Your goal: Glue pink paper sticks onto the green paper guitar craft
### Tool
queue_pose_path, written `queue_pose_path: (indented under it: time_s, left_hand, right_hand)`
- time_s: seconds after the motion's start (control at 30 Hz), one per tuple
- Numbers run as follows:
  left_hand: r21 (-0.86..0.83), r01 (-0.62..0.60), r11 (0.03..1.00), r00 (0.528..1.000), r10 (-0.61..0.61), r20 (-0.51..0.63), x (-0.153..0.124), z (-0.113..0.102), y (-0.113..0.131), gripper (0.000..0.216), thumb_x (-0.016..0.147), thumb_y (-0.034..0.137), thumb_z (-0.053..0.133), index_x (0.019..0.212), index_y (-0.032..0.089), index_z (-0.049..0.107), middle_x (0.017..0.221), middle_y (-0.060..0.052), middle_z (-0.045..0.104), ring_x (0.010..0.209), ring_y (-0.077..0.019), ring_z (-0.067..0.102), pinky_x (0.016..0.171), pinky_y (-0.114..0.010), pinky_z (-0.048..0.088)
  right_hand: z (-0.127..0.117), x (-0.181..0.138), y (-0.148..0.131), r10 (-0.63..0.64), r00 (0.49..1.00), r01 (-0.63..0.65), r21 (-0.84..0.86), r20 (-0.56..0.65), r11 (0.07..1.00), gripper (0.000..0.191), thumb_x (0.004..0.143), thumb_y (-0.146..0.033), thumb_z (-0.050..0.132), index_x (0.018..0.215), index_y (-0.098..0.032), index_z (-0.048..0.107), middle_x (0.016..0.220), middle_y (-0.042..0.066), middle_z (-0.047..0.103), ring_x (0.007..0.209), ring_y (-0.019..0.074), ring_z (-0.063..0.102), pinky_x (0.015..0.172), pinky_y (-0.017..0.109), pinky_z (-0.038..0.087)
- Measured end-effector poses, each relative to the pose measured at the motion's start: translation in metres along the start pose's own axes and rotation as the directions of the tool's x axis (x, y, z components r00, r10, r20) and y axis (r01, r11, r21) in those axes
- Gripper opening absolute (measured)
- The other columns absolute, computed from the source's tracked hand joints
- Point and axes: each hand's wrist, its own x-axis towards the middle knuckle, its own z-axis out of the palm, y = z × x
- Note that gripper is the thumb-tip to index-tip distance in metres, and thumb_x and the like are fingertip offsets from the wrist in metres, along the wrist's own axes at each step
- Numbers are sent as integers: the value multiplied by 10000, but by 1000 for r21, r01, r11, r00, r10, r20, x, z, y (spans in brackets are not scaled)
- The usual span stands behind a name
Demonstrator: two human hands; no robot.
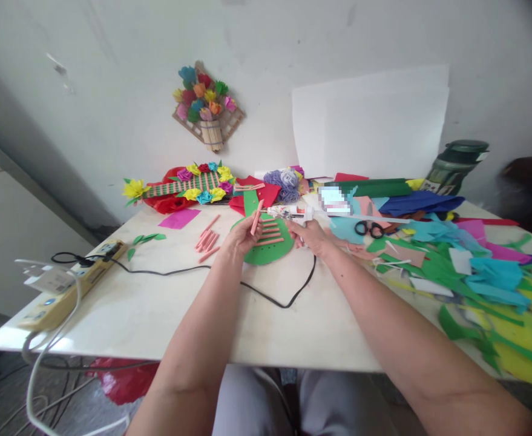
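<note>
Between the fingers of my left hand (243, 238) is a pink paper stick (257, 218), held up at a tilt. My right hand (311, 237) grips a white glue gun (296, 212), its nozzle pointing left, close to the stick. Under both hands lies a green paper guitar shape (266, 255) with a row of pink sticks across its body. Left of it rests a loose pile of pink paper sticks (208, 240). A black cord (288, 306) curves over the table below the right hand.
A yellow power strip (77, 284) with a white charger (50, 280) sits at the left edge. Black scissors (369, 229) and coloured paper scraps (492, 281) cover the right side. Behind are a flowered craft guitar (202, 183) and a green bottle (455, 166).
</note>
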Motion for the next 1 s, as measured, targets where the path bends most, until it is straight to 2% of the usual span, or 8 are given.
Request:
queue_pose_path:
  time_s: [0.47, 1.0]
  left_hand:
    - [-47, 4, 999, 1000, -4, 18, 3, -4, -1, 124, 837, 79, 463, 801, 91, 581, 596, -11, 516, 485, -50, 503, 438, -122, 449]
    - [-86, -22, 996, 999, 18, -44, 4, -4, 0, 128, 848, 95, 457, 783, 104, 567, 564, 2, 509, 470, -55, 501, 443, -132, 455]
  right_hand:
    - [3, 0, -2, 8, 999, -8, -7, -38, 1000, 442, 583, -581, 668, 609, -166, 518, 455, -48, 496, 290, 55, 387, 304, 212, 350]
    - [6, 0, -4, 5, 1000, -6, -74, -13, 997, 445, 577, -582, 672, 555, -176, 490, 401, -58, 442, 277, 63, 377, 298, 222, 343]
